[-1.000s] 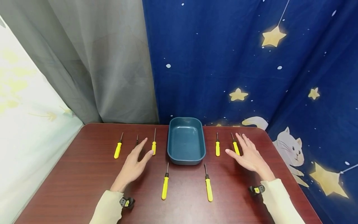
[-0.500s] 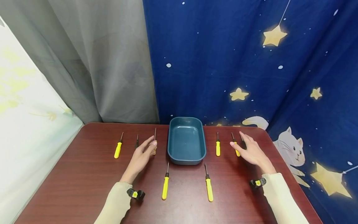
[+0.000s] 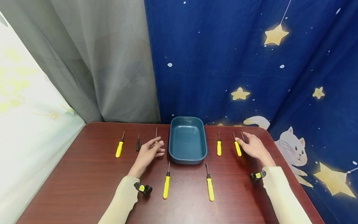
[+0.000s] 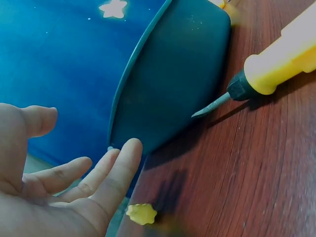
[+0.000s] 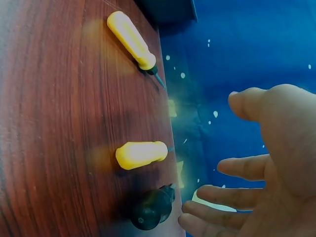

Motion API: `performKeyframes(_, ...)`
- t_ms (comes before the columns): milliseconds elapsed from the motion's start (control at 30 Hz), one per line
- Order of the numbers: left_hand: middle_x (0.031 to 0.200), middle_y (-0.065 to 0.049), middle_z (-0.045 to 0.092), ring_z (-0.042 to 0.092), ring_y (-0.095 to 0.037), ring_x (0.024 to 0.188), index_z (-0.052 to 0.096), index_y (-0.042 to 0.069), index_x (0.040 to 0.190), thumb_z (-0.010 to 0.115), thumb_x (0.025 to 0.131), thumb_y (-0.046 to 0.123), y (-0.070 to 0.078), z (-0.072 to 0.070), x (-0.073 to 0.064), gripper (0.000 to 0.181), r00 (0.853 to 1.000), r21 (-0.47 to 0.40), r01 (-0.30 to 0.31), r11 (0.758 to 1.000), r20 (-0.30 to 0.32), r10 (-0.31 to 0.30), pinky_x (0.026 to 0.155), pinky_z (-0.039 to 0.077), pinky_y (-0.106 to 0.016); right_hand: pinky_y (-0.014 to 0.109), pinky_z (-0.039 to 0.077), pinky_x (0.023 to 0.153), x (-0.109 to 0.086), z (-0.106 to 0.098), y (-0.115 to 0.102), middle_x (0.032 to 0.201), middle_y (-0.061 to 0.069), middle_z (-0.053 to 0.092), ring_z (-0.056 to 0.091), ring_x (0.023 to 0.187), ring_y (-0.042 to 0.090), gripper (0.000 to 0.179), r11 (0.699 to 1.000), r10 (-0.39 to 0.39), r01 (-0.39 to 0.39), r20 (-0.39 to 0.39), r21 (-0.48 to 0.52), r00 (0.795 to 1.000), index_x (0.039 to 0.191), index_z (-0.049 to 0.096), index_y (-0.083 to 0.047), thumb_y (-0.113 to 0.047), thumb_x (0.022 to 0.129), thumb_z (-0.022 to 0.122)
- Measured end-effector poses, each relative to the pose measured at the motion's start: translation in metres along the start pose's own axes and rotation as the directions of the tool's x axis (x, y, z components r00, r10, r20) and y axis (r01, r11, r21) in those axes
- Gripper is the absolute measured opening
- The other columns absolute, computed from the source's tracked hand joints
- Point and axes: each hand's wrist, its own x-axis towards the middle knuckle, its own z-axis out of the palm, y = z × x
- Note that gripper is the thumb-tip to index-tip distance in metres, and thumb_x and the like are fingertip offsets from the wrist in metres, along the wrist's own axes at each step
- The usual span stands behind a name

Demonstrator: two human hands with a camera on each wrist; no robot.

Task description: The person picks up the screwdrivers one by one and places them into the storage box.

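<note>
My left hand hovers over a yellow-handled screwdriver just left of the blue-green bin, covering most of its handle. In the left wrist view the fingers are loosely bent with nothing between them, and the handle's yellow end shows below the fingertips. Over on the right, my right hand reaches above a small black screwdriver, partly hidden by the hand. The right wrist view shows the fingers spread and apart from that black screwdriver. A yellow-handled screwdriver lies close beside its thumb.
The deep bin stands at the table's back middle. Two yellow screwdrivers, left and right, lie before it. Others lie at its right and far left, near a black screwdriver. Curtains hang behind the table.
My left hand has moved right, from beside the black screwdriver to over the yellow one near the bin, its fingers bending. My right hand has shifted slightly right, over the small black screwdriver.
</note>
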Motion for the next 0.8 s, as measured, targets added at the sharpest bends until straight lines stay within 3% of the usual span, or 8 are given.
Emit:
performKeyframes(367,0.128,-0.025,0.067,0.073,-0.015,0.085,0.054,0.000,0.145,0.062,0.102,0.015,-0.010,0.011,0.016,0.046,0.999,-0.085,0.035,0.996,0.023,-0.033,0.079,0.065,-0.034,0.064,0.048,0.105,0.012,0.002,0.014,0.136,0.035,0.058,0.060,0.120,0.048,0.064,0.998,0.028,-0.027,-0.018,0.052,0.999,0.147,0.044,0.010,-0.032,0.101,0.060)
performKeyframes(600,0.107,-0.019,0.072,0.070,-0.014,0.074,0.060,0.003,0.140,0.067,0.099,0.012,-0.015,0.018,0.020,0.043,0.998,-0.123,0.046,0.991,0.037,-0.042,0.072,0.065,-0.034,0.059,0.053,0.100,0.017,0.006,0.020,0.127,0.033,0.063,0.063,0.109,0.042,0.054,0.996,0.060,-0.060,-0.002,0.066,0.998,0.139,0.051,0.010,-0.024,0.100,0.063)
performKeyframes(800,0.110,-0.025,0.070,0.068,-0.014,0.070,0.060,0.005,0.139,0.068,0.098,0.011,-0.019,0.022,0.020,0.043,0.997,-0.158,0.067,0.985,0.054,-0.059,0.069,0.065,-0.032,0.060,0.052,0.102,0.018,0.008,0.023,0.125,0.034,0.064,0.063,0.108,0.043,0.052,0.995,0.092,-0.092,-0.003,0.027,0.996,0.135,0.055,0.012,-0.021,0.097,0.066)
